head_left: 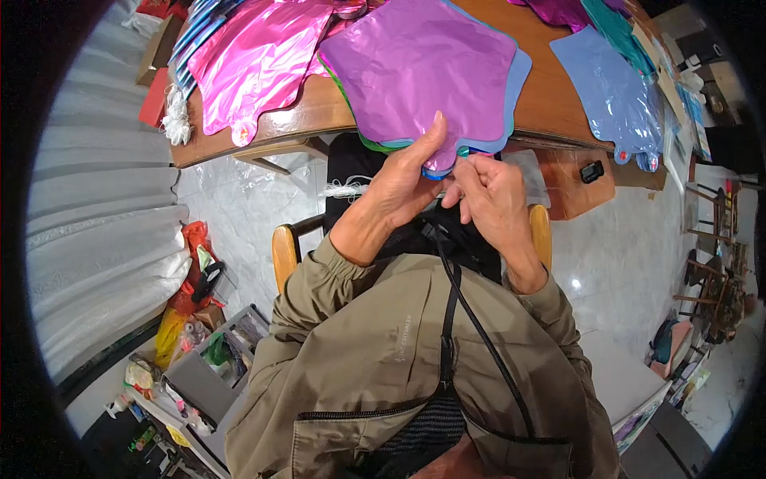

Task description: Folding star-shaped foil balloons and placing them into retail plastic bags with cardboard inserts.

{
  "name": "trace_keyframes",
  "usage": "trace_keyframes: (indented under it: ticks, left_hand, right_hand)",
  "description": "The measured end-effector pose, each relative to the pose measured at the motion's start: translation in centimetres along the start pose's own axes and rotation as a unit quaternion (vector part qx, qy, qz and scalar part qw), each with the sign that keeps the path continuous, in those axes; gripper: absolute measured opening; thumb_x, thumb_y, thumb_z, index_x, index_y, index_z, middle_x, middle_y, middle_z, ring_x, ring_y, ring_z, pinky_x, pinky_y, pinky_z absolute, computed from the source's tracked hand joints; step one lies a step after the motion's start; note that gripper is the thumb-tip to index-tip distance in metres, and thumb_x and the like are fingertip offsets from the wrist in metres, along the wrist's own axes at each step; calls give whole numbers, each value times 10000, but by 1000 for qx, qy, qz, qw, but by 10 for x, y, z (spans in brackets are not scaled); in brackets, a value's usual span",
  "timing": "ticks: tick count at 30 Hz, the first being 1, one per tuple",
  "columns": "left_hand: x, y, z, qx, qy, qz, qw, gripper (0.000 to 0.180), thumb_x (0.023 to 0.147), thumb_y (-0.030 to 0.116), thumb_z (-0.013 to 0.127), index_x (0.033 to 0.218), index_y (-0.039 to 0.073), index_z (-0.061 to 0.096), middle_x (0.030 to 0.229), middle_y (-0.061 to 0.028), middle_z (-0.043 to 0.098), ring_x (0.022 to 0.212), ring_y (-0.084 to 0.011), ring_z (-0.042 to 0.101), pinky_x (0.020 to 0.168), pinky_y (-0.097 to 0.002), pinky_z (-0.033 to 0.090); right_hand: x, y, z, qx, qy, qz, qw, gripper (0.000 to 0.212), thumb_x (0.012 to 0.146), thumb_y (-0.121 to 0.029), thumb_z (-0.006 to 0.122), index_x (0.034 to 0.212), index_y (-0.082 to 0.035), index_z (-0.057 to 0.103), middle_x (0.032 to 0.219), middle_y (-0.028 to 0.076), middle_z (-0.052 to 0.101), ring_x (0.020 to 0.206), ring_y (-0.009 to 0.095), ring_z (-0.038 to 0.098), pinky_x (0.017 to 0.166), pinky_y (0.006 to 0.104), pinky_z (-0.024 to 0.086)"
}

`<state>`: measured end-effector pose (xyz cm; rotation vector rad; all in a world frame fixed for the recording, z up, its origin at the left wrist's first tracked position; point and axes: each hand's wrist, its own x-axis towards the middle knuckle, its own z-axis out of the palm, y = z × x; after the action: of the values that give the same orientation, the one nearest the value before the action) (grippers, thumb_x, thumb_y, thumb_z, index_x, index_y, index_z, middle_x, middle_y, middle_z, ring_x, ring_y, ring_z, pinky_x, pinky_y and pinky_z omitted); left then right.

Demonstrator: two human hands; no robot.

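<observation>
A flat stack of foil balloons [427,72] lies over the table's near edge, purple on top with blue and green layers showing at the rim. My left hand [391,191] grips the stack by its narrow neck, thumb pressed on the purple foil and fingers underneath. Beside that neck, my right hand [493,195] is closed in a pinch, its fingertips close to a small teal bit of foil. Whatever lies between those fingertips is hidden. White strings [347,188] lie over my lap, left of my left wrist.
On the wooden table [538,96] are pink foil balloons [255,60] to the left and light-blue foil balloons [618,92] to the right. A white string bundle [176,116] hangs at the left edge. Below the table, a black object [591,172] sits on a brown surface.
</observation>
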<state>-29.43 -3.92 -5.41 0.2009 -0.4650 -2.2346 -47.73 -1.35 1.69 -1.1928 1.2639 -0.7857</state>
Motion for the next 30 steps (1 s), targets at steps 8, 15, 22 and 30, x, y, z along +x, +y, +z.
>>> trace_keyframes:
  ticks: [8, 15, 22, 30]
  left_hand:
    - [9, 1, 44, 61, 225, 29, 972, 450, 1172, 427, 556, 1255, 10, 702, 1151, -154, 780, 944, -265, 755, 819, -370, 626]
    - [9, 1, 26, 53, 152, -8, 987, 472, 1176, 374, 548, 1315, -59, 671, 1247, -223, 768, 1054, -319, 781, 962, -425, 657]
    - [9, 1, 13, 37, 107, -20, 993, 431, 1174, 319, 546, 1315, -72, 662, 1275, -247, 751, 1110, -341, 778, 1020, -446, 647]
    - [13, -6, 0, -143, 64, -6, 988, 272, 1142, 192, 595, 1254, -41, 678, 1240, -261, 746, 1136, -364, 756, 955, -449, 644]
  right_hand:
    - [-5, 4, -36, 14, 28, 35, 999, 331, 1104, -289, 679, 1037, 20, 777, 741, 67, 723, 521, 70, 515, 496, 196, 388]
    - [-3, 7, -49, 38, 102, 2, 994, 318, 1075, -273, 717, 1047, 39, 772, 800, 80, 733, 560, 84, 522, 522, 209, 415]
    - [15, 16, -54, 49, 85, -18, 995, 285, 1060, -257, 735, 1052, 25, 779, 812, 71, 724, 569, 73, 509, 525, 210, 398]
    - [16, 15, -51, 31, 85, -11, 996, 243, 1053, -223, 737, 1036, 16, 781, 812, 57, 721, 582, 83, 520, 542, 229, 418]
